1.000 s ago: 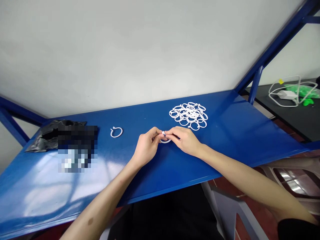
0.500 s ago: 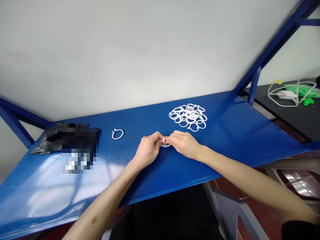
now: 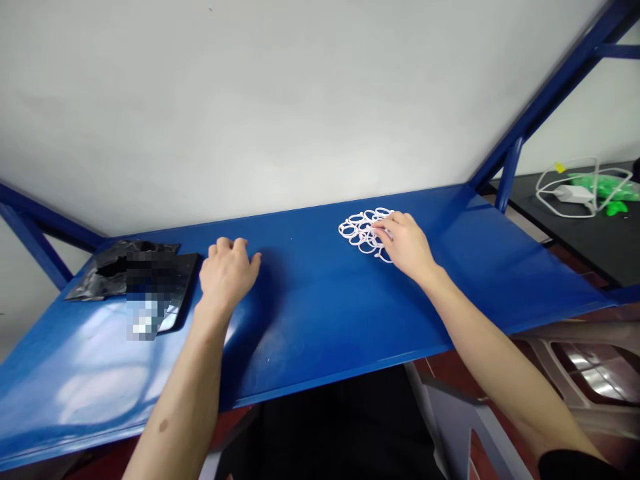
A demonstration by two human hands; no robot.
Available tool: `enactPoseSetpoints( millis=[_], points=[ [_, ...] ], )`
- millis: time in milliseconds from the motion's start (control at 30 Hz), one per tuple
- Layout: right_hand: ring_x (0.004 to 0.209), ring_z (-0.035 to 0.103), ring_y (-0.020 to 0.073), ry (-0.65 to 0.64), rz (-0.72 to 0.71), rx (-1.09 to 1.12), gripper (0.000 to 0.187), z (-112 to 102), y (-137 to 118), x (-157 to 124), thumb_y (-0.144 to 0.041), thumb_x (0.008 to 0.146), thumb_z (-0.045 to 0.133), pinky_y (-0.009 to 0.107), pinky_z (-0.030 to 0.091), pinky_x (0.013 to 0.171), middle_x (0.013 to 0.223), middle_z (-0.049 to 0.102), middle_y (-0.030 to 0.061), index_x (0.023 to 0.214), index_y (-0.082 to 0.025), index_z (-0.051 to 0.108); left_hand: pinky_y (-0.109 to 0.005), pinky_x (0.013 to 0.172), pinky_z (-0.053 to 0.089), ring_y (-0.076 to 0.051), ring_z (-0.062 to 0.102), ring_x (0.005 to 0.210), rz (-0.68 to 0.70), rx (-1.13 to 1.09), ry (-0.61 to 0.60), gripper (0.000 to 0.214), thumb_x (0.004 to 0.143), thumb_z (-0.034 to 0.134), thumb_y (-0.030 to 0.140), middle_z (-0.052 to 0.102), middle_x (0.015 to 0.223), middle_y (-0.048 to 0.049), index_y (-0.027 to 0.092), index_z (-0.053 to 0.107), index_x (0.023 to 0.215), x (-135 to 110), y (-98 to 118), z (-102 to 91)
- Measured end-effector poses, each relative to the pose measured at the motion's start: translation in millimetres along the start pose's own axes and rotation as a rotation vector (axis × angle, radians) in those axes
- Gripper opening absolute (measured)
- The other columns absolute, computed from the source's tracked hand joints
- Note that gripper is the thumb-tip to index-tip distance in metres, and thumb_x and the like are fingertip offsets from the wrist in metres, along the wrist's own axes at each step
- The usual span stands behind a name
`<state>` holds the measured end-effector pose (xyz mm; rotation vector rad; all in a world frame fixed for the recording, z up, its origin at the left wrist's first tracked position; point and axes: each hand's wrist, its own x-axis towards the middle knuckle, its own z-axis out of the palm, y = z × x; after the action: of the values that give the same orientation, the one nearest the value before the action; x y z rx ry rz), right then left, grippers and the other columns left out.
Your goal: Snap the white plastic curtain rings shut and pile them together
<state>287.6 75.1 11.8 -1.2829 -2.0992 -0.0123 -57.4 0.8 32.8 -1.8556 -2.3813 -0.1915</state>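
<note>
Toward the left of the blue table, my left hand [image 3: 227,273] hovers palm down, with thumb and fingers apart. It covers the spot where a single white ring lay, and nothing shows in its fingers. My right hand [image 3: 406,245] reaches over a pile of white plastic rings [image 3: 357,230], each with small knobs. Thumb and index finger come together on a ring in the middle of the pile. That hand hides the right part of the pile.
Left on the blue table [image 3: 320,320] lie a black plastic bag [image 3: 107,270] and a dark flat device [image 3: 183,290], partly blurred out. A white wall stands behind. On a dark table at right are a white charger with cable [image 3: 575,194] and green plastic [image 3: 607,187].
My hands have parted from the ring they held together at the middle. The left moved left over the single ring's spot; the right moved up and right to the pile.
</note>
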Motion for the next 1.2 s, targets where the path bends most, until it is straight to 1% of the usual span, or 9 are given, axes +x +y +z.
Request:
enactPoseSetpoints(
  millis=[100,267,500,700,767,867,1000,1100,1200],
  points=[
    [0.093,0.057,0.0296,-0.037,0.020,-0.025,0.025,-2.6,17.4,3.5,-0.035,0.101,0.054,0.048,0.051,0.081,0.099,0.071,0.0115,0.101,-0.022,0.076,-0.059,0.090,0.051,-0.048,0.055,0.122,-0.087,0.039,-0.072,0.056,0.096,0.042,0.048,0.055,0.132,-0.0288,0.011,0.059,0.134,2.6,-13.0,0.0],
    [0.091,0.054,0.0286,-0.079,0.014,-0.011,0.014,-2.1,21.5,3.2,-0.030,0.096,0.063,0.047,0.051,0.083,0.095,0.071,0.0090,0.094,-0.023,0.075,-0.059,0.089,0.052,-0.046,0.058,0.121,-0.136,0.035,-0.150,0.056,0.098,0.036,0.048,0.058,0.131,-0.0270,0.013,0.057,0.136,3.6,-13.5,0.4],
    [0.097,0.054,0.0305,-0.040,0.031,-0.055,0.018,-2.2,18.5,1.4,-0.033,0.097,0.064,0.050,0.052,0.085,0.097,0.066,0.0114,0.100,-0.022,0.077,-0.051,0.084,0.054,-0.042,0.063,0.113,-0.017,0.079,-0.162,0.042,0.097,0.040,0.035,0.066,0.121,-0.0231,0.014,0.061,0.127,2.7,-11.0,4.3],
    [0.096,0.055,0.0306,0.034,0.009,-0.020,0.022,-6.2,6.2,2.3,-0.037,0.098,0.059,0.050,0.052,0.085,0.096,0.067,0.0111,0.101,-0.023,0.076,-0.046,0.080,0.053,-0.039,0.060,0.113,0.058,-0.006,-0.057,0.037,0.096,0.045,0.033,0.074,0.108,-0.0169,0.017,0.061,0.125,-1.9,6.3,6.7],
    [0.096,0.056,0.0304,0.073,-0.012,0.010,0.021,-6.4,-3.0,1.7,-0.035,0.099,0.058,0.050,0.051,0.085,0.097,0.068,0.0110,0.100,-0.023,0.075,-0.042,0.081,0.052,-0.036,0.060,0.111,0.140,-0.109,0.018,0.032,0.096,0.049,0.033,0.075,0.103,-0.0129,0.020,0.063,0.122,-4.4,17.6,9.0],
    [0.096,0.059,0.0279,0.080,-0.082,0.127,0.019,-4.9,-23.6,-2.3,-0.032,0.100,0.058,0.048,0.050,0.090,0.095,0.071,0.0087,0.097,-0.023,0.074,-0.038,0.086,0.051,-0.028,0.061,0.101,0.421,-0.333,0.174,0.021,0.097,0.054,0.033,0.075,0.096,-0.0080,0.022,0.067,0.109,-12.3,38.8,13.1],
    [0.085,0.066,0.0198,-0.130,-0.091,0.429,0.015,1.6,-55.4,-13.9,-0.034,0.099,0.061,0.036,0.053,0.081,0.095,0.074,0.0044,0.101,-0.022,0.071,-0.034,0.085,0.051,-0.020,0.060,0.088,0.767,-0.533,0.274,0.019,0.100,0.055,0.031,0.074,0.090,-0.0046,0.023,0.068,0.089,-28.5,65.1,15.8],
    [0.074,0.067,0.0159,-0.287,0.000,0.613,0.015,9.6,-70.6,-22.5,-0.035,0.098,0.062,0.030,0.054,0.069,0.091,0.075,0.0018,0.103,-0.022,0.067,-0.033,0.084,0.052,-0.018,0.061,0.085,0.870,-0.596,0.267,0.020,0.101,0.055,0.028,0.072,0.089,-0.0042,0.023,0.067,0.085,-37.1,74.5,16.1],
    [0.071,0.068,0.0152,-0.288,0.040,0.667,0.013,16.4,-74.7,-26.6,-0.035,0.097,0.061,0.028,0.054,0.068,0.083,0.074,-0.0004,0.102,-0.023,0.064,-0.033,0.082,0.054,-0.017,0.063,0.084,0.873,-0.624,0.255,0.019,0.101,0.055,0.029,0.071,0.090,-0.0046,0.023,0.067,0.086,-40.7,75.9,17.7]
  ],
)
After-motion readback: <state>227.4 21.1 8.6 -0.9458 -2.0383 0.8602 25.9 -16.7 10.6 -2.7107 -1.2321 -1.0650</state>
